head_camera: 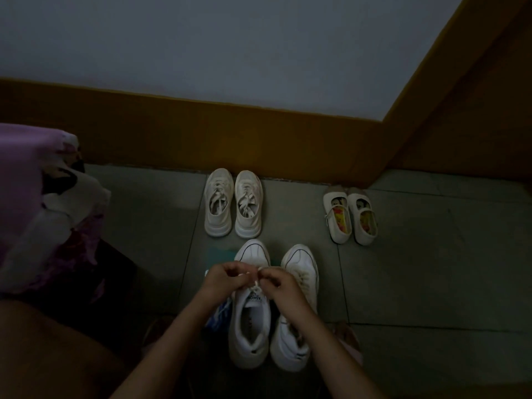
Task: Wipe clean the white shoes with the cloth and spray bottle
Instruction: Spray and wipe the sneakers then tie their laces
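Note:
Two white sneakers stand side by side on the floor in front of me, the left sneaker [250, 321] and the right sneaker [299, 272]. Over the left sneaker's lacing, my left hand [223, 279] and my right hand [276, 283] each pinch a white lace [254, 280], fingers curled. A teal cloth [220, 256] lies flat on the floor beside the left sneaker's toe. A blue-and-white object [219, 313] shows partly under my left forearm; whether it is the spray bottle cannot be told.
A second pair of white sneakers [233, 203] stands near the brown skirting [201, 131]. Small white strap shoes [349, 214] sit to the right. Purple and white fabric [43, 203] is heaped at the left. The floor is grey tile, dimly lit.

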`<state>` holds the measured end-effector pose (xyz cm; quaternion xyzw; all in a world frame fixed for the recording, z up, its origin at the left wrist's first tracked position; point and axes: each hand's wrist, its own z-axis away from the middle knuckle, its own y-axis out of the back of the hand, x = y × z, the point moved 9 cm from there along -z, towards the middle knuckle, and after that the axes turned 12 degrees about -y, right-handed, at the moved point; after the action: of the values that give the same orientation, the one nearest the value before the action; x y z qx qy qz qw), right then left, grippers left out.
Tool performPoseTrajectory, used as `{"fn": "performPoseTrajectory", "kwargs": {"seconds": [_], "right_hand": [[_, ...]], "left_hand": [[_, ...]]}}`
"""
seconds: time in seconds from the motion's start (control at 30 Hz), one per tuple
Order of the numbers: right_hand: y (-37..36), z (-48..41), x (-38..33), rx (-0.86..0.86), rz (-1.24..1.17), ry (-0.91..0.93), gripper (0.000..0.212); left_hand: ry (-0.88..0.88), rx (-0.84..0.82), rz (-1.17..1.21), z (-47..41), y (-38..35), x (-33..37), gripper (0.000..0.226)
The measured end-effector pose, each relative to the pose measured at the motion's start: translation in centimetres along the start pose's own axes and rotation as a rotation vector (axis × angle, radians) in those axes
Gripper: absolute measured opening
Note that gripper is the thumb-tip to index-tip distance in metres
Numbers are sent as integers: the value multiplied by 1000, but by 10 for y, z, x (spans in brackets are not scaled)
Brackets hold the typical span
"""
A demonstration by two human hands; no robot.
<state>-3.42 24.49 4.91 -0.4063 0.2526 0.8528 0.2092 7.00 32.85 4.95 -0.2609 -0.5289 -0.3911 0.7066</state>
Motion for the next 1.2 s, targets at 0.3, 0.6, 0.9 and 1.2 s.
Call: {"fn": "performPoseTrajectory", "kwargs": {"seconds": [0.3, 0.6, 0.9, 1.2], "right_hand": [[-3, -8, 3, -41, -70, -55, 20], [-2, -10, 7, -99, -67, -101, 27], [16, -6, 4, 28, 55, -115, 13], [49, 9, -2, 228, 770, -79, 12]], "left_hand": [[-290, 73, -529, 10, 6, 20, 9], [-362, 98, -405, 14, -4, 32, 8], [-205, 143, -401, 12, 16, 15, 16], [-89, 216, -363, 22, 37, 10, 30]]}}
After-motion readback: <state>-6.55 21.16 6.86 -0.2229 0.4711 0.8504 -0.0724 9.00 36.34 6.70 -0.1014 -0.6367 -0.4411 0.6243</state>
